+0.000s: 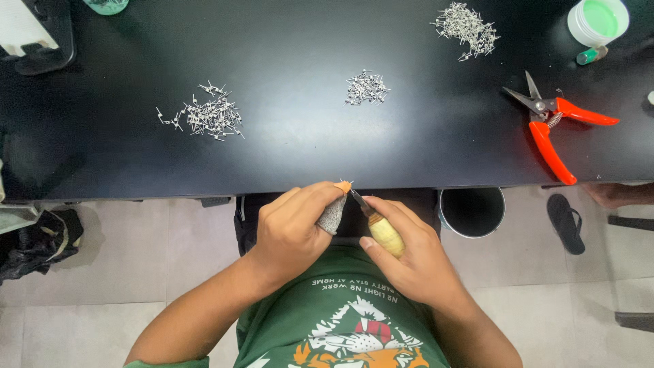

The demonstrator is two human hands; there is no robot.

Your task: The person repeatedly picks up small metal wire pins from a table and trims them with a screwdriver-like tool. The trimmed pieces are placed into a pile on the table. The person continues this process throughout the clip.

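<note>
My left hand [293, 228] wears a grey finger cot with an orange tip [335, 208] and pinches a tiny metal piece at the table's front edge. My right hand [409, 255] grips a small tool with a pale wooden handle [385, 234]; its dark metal tip [359, 200] points up at the left fingertips and nearly touches them. Both hands hover just below the edge of the black table [286, 157], above my lap in a green printed shirt.
Three heaps of small metal pins lie on the table: left [211, 116], middle [366, 88], far right [466, 27]. Orange-handled snips [555, 126] lie at the right, a white jar with green contents [598, 20] behind them. A metal bin [471, 211] and a sandal [565, 221] sit on the floor.
</note>
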